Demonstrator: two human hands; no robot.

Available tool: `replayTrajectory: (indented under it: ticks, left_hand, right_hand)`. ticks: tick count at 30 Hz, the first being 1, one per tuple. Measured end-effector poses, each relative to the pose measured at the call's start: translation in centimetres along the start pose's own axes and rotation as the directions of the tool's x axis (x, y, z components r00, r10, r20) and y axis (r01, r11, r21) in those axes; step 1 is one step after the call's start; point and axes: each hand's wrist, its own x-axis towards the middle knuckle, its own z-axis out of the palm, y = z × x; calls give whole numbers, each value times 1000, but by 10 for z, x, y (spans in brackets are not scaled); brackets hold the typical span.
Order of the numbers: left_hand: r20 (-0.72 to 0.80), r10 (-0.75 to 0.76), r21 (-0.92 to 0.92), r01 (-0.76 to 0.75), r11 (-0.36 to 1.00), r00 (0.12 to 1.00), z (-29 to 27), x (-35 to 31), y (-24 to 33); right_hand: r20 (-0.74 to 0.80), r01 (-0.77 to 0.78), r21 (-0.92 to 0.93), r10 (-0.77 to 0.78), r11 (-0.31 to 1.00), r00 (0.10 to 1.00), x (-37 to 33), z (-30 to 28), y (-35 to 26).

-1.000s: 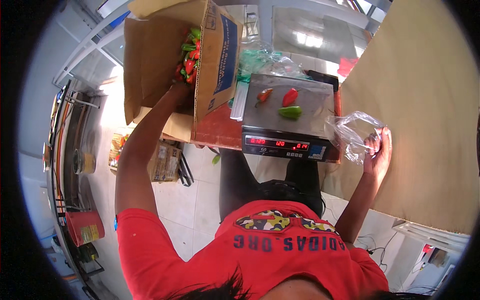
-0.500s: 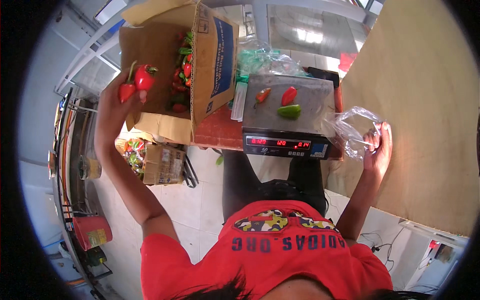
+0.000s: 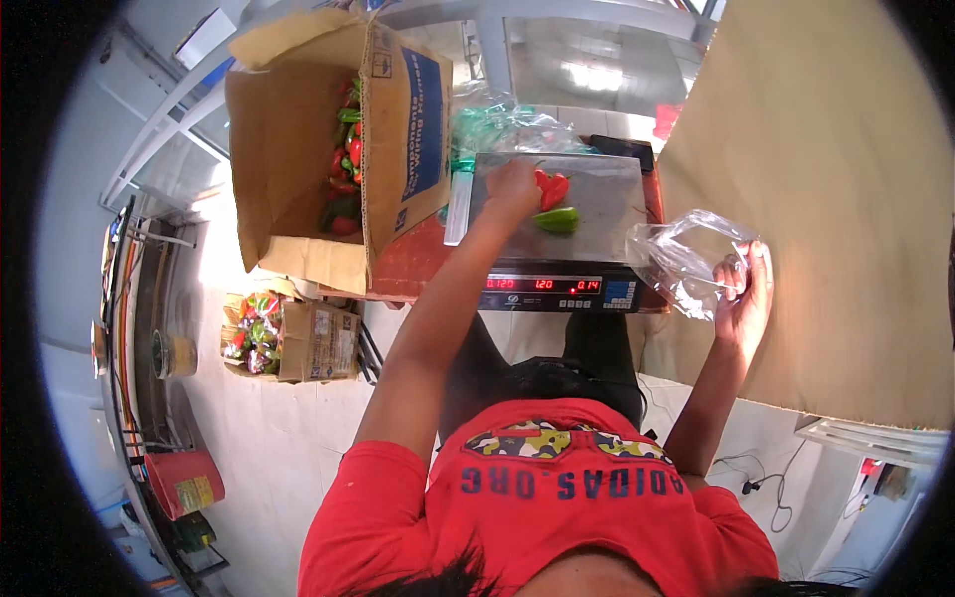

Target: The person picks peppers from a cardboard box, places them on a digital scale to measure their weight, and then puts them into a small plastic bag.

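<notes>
On the scale (image 3: pixel 609 214), the green pepper (image 3: pixel 557 220) lay at four o'clock from my left hand (image 3: pixel 511 187), the nearer one, long axis nine-to-three; that hand's grip I could not tell; my right hand (image 3: pixel 746 289) was clamped on the bag (image 3: pixel 682 261)

You've got a clear bag (image 3: pixel 665 246) here: thin plastic, glossy, crinkled. Your scale pan (image 3: pixel 605 214) is metal, smooth-looking, dull sheen. Scale housing (image 3: pixel 619 273) looks like dark plastic. Red peppers (image 3: pixel 553 192) and green pepper (image 3: pixel 557 221): smooth, glossy skins. Your large box (image 3: pixel 284 184): matt cardboard. Your T-shirt (image 3: pixel 557 527): matt cloth. The big board (image 3: pixel 826 249) beside you: matt, wood-like. Floor (image 3: pixel 313 438): smooth tiles.
</notes>
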Motion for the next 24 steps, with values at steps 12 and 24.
replayTrajectory:
  ticks: [12,24]
  left_hand:
    - [-124,-85,-217,57,975,989,-5,-12,-28]
    - [102,-184,-462,210,861,978,43,-9,-74]
  right_hand:
    - [-4,-11,3,11,1000,1000,2,1,2]
    - [10,-25,-4,25,1000,1000,5,6,5]
